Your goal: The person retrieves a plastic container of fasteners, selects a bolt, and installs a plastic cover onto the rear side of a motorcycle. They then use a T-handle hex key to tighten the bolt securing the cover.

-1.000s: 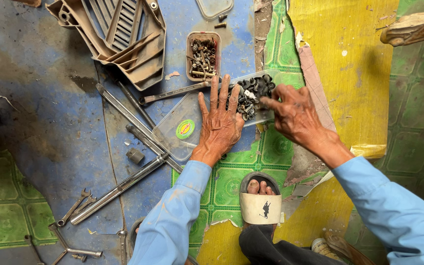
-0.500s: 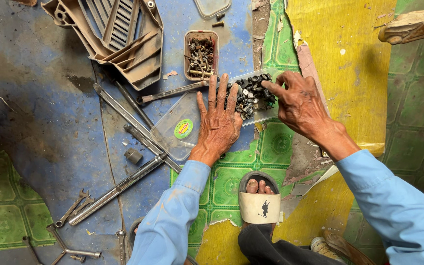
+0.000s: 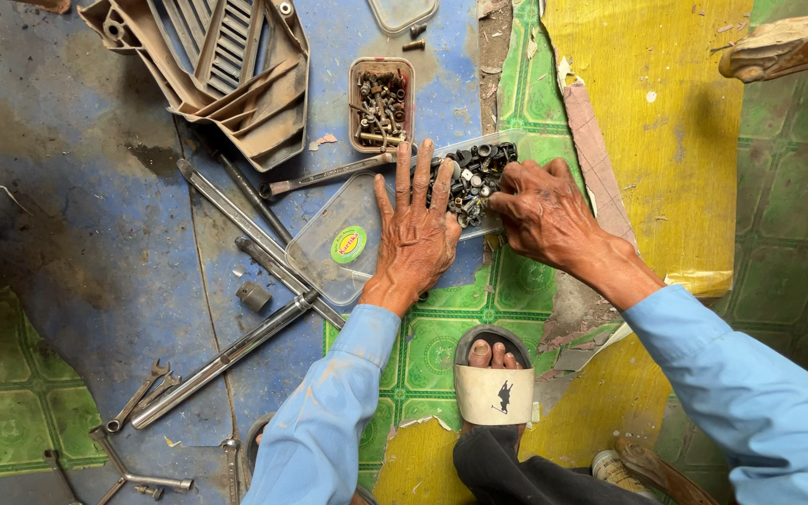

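A clear plastic container (image 3: 490, 224) holds a heap of dark nuts and bolts (image 3: 477, 173). My left hand (image 3: 413, 238) lies flat with fingers spread, its fingertips at the heap's left edge and its palm beside the clear lid (image 3: 329, 245) with a round green and yellow sticker. My right hand (image 3: 544, 210) comes in from the right, fingers curled down into the heap. Whether those fingers pinch a piece is hidden.
A small brown tray of bolts (image 3: 381, 103) stands just beyond the heap, a wrench (image 3: 329, 173) next to it. Long metal rods (image 3: 236, 220) and a tan plastic panel (image 3: 226, 65) lie to the left. Small wrenches (image 3: 137, 397) lie lower left. A sandalled foot (image 3: 493, 374) is near me.
My right hand's fingers have shifted slightly over the heap of nuts and bolts. My left hand has stayed flat in the same place.
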